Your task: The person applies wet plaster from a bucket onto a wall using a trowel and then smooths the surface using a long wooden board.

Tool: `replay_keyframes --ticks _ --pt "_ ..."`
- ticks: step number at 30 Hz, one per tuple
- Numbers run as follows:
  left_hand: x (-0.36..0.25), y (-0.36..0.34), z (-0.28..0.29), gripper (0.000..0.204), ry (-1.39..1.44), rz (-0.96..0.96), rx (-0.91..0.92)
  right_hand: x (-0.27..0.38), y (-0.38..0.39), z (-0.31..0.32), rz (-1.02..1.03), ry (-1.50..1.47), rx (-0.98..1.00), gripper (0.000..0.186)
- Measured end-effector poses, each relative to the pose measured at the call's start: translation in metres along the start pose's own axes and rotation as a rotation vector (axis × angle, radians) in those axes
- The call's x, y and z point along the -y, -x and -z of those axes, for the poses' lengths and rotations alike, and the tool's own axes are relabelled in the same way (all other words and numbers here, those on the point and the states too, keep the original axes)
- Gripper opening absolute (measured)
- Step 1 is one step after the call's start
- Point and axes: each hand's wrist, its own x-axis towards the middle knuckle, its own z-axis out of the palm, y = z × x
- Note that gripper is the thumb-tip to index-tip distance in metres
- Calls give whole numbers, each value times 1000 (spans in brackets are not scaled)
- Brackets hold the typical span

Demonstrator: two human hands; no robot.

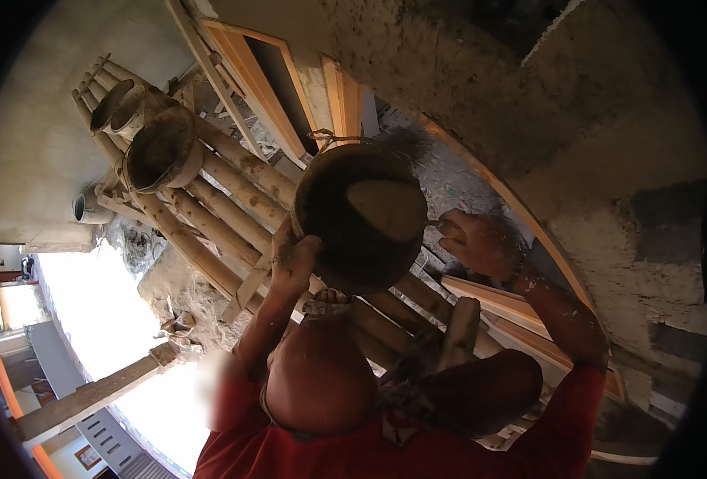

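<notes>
A round bucket (pixel 315 195) is tipped so that its dark inside faces me, with a patch of light falling across it. My left hand (pixel 293 263) grips its left rim, the thumb lying over the edge. At the bucket's right side is my right hand (pixel 481 243), its fingers curled closed around something small that I cannot make out. A wire or cord handle (pixel 333 137) shows at the bucket's far rim. Beside that, a dark bristly clump (pixel 405 142) sticks out, blurred.
Round wooden poles (pixel 234 231) form a scaffold platform with gaps under me. More mortar-stained buckets (pixel 162 152) stand on it at the far left. A rough plastered wall (pixel 529 120) rises to the right, edged by a wooden strip (pixel 497 184). Bright openings lie lower left.
</notes>
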Motion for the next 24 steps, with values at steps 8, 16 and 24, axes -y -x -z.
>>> replay_keyframes --ticks 8,16,24 --pt "23 31 48 64 -44 -105 -84 26 6 60 246 -261 119 38" --pt "11 31 57 55 -67 -167 -80 -9 -20 121 -46 -68 -427 40" --pt "-3 7 26 58 -30 -121 16 7 36 119 52 185 -194 43"
